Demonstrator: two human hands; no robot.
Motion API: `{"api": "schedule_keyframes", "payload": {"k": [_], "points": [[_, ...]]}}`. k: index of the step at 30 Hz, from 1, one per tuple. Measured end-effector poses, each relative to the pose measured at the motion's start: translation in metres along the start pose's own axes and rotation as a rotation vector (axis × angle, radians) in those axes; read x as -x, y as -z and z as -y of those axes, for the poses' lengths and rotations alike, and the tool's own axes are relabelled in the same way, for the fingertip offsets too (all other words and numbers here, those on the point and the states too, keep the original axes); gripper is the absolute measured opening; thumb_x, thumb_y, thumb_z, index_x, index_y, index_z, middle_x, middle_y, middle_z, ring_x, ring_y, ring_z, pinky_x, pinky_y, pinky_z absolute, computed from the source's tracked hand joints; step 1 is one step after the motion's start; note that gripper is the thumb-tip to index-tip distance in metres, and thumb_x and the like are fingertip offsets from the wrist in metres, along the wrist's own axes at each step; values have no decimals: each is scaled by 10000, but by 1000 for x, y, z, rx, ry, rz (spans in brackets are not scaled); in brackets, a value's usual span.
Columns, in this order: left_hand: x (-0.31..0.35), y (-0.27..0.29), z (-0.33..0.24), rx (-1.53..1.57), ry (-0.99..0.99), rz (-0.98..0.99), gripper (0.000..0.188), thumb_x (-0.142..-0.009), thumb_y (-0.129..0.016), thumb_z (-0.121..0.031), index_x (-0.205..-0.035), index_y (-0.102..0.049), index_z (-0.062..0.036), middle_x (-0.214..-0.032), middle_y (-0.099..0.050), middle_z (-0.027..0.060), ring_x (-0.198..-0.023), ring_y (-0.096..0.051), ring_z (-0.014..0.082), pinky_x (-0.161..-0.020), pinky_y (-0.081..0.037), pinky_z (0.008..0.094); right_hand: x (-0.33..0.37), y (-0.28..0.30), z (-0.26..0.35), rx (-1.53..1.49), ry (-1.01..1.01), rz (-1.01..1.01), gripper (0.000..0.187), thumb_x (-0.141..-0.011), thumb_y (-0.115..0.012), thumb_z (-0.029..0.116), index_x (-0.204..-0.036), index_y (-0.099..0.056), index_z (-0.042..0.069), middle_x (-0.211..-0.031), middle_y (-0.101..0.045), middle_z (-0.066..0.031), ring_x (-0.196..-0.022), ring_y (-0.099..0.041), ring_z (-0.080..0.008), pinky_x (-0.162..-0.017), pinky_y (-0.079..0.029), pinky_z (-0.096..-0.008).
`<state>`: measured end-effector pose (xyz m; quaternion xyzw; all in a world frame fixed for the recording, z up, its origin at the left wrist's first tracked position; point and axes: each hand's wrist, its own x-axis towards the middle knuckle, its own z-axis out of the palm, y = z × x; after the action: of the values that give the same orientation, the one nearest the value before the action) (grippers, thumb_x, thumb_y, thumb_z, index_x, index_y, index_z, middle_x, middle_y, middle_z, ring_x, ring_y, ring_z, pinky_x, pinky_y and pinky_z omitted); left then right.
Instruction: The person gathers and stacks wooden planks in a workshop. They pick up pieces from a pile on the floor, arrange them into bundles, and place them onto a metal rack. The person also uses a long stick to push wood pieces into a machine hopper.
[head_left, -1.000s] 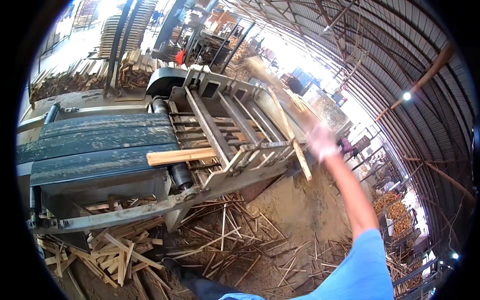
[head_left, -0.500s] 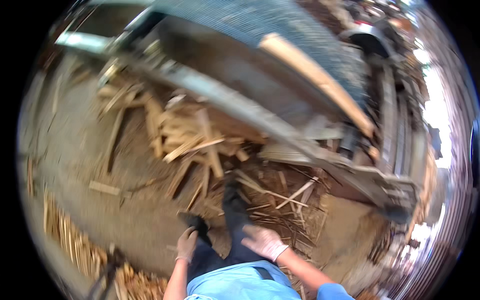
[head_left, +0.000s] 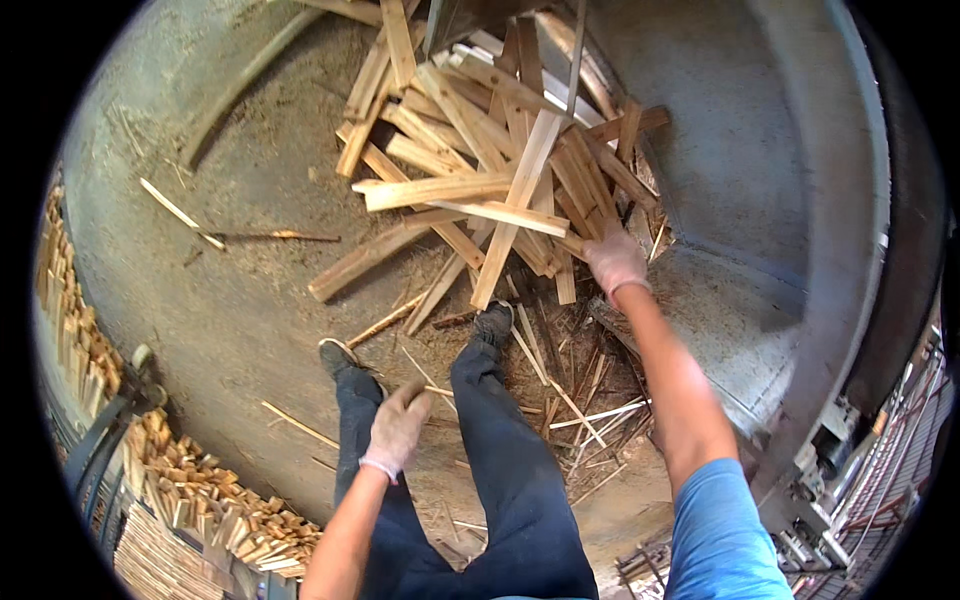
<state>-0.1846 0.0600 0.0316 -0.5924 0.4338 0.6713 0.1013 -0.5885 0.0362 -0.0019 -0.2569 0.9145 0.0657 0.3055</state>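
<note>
My right hand, in a pale work glove, reaches to the right side of a heap of rough wooden boards. Its fingers curl round the end of a wooden board; blur and the hand itself partly hide the grip. Above my left leg hangs my left hand, gloved too, empty, its fingers loosely extended. One long pale board lies slantwise across the top of the heap, its lower end close to my right shoe.
A large grey metal bin or chute curves along the right side. Thin wood strips litter the floor right of my legs. Stacked cut wood lines the lower left. A long beam lies at the far left.
My view has swung round and the board heap is now close ahead. My right hand has gone from beside my leg out to the boards. The left hand stays low, empty.
</note>
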Motion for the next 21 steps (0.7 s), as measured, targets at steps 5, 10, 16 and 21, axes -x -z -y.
{"api": "schedule_keyframes", "payload": {"k": [5, 10, 16, 21], "points": [[-125, -45, -48, 457, 5, 249, 617, -1000, -594, -398, -1442, -501, 23, -1295, -644, 132, -1121, -636, 197, -961, -499, 316, -138, -39, -99, 328, 163, -4, 830, -770, -760, 428, -1410, -442, 7, -1256, -650, -273, -1154, -643, -408, -1002, -512, -410], [-238, -93, -77, 878, 55, 200, 561, -907, -701, -564, -1243, -594, -127, -995, -633, 22, -829, -607, 128, -720, -480, 280, -150, -74, -44, 267, 222, -149, 1392, -687, -845, 515, -1611, 78, 33, -1627, -216, -308, -1455, -352, -442, -1194, -353, -416], [-295, -125, -126, 940, 89, 95, 359, -927, -734, -390, -1086, -670, -75, -829, -656, 59, -661, -636, 181, -573, -538, 331, -159, -73, -46, 161, 287, -56, 1174, -645, -863, 503, -1546, -283, 24, -1467, -472, -288, -1310, -531, -422, -1100, -451, -459], [-281, -116, -124, 1103, 62, 45, 421, -934, -682, -116, -1237, -495, 109, -1102, -644, 218, -929, -705, 301, -773, -652, 372, -155, -62, -53, 43, 372, 10, 920, -692, -814, 418, -1435, -422, 44, -1294, -615, -266, -1211, -597, -425, -1050, -486, -464]]}}
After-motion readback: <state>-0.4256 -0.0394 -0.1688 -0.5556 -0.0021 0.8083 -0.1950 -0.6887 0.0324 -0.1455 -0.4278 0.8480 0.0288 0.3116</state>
